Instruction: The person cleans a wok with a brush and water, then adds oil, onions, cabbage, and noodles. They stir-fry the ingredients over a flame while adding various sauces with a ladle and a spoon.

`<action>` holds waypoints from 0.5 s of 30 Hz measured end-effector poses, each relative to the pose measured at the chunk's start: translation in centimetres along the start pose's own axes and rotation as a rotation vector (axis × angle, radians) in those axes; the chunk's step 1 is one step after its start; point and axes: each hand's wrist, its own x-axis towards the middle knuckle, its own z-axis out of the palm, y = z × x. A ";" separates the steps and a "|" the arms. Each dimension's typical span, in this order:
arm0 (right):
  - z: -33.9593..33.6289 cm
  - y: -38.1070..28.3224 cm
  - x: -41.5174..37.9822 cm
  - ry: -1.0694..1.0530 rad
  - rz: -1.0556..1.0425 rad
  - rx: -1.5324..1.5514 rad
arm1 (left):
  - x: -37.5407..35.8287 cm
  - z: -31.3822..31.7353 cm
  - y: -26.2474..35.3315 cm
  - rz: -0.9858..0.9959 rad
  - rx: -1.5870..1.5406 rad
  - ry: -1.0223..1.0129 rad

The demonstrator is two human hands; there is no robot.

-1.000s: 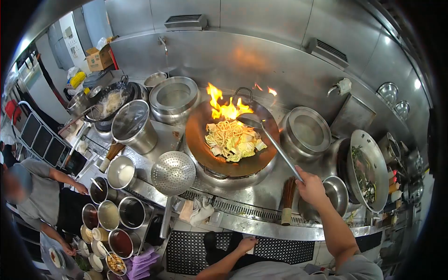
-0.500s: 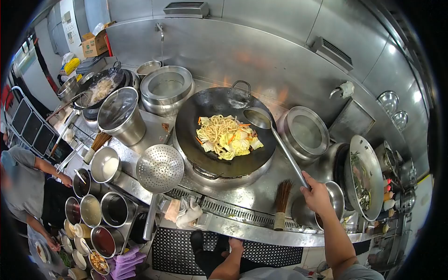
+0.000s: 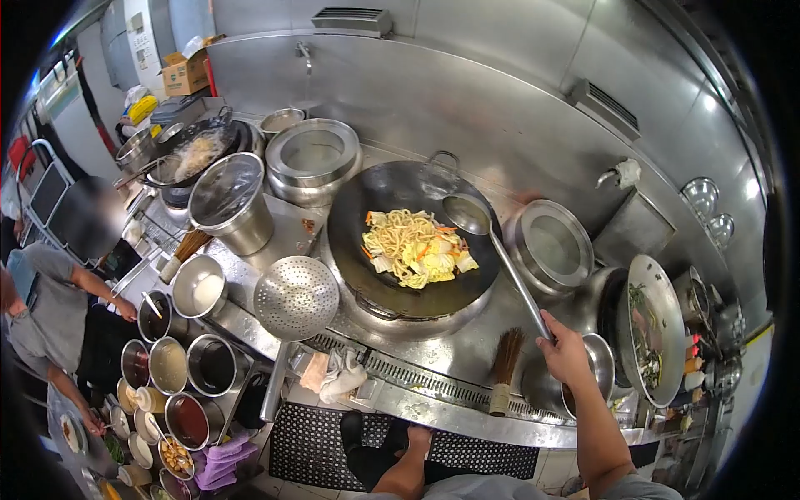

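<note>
My right hand [image 3: 567,355] is closed around the handle of a long metal ladle [image 3: 469,215]. The ladle's bowl rests at the right inner side of a black wok [image 3: 358,283]. Thick noodles [image 3: 406,232] with cabbage [image 3: 435,265] and carrot strips lie in the wok's middle. Low at the counter's front edge, my left hand [image 3: 420,437] hangs over the floor mat; its fingers are mostly hidden under the edge. A perforated strainer [image 3: 297,298] lies left of the wok, its handle jutting past the counter front.
Lidded steel pots [image 3: 312,158] flank the wok. A bamboo brush [image 3: 505,367] and a metal bowl [image 3: 597,354] are near my right arm. A large pan [image 3: 654,329] leans at far right. Sauce containers [image 3: 190,421] stand at left, beside a person in a grey shirt [image 3: 58,300].
The flames behind the wok have died out of sight. My view has shifted slightly, moving the scene a little right and down. The ladle and both hands keep nearly the same positions.
</note>
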 end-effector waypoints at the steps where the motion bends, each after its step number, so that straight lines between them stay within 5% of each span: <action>1: 0.7 0.2 0.4 0.026 -0.093 0.012 | 1.7 -1.8 0.0 0.078 0.476 -0.070; 2: 1.3 -0.5 0.9 0.011 -0.107 0.025 | 2.1 -3.2 0.4 0.149 0.955 -0.125; 3: 1.9 -1.7 1.7 -0.085 -0.007 0.249 | 1.0 -1.5 1.8 -0.136 1.513 0.066; 4: 2.7 -3.2 2.7 -0.184 0.095 0.472 | -1.1 -0.9 3.9 -0.019 1.598 0.109; 6: 6.9 -5.0 7.4 -0.120 -0.232 0.481 | -4.4 -0.7 8.6 0.268 1.851 -0.027; 9: 7.9 -15.0 12.4 -0.287 -0.101 0.622 | -10.6 -0.8 16.6 0.303 1.552 0.212; 11: 11.7 -18.4 16.8 -0.179 -0.244 0.486 | -16.2 -1.0 22.0 0.440 1.515 0.407; 14: 14.7 -25.6 20.9 -0.151 -0.333 0.285 | -24.8 -1.3 27.3 0.290 1.307 0.755; 15: 15.5 -27.7 22.2 -0.190 -0.308 0.208 | -24.3 -6.5 28.0 0.104 1.358 0.924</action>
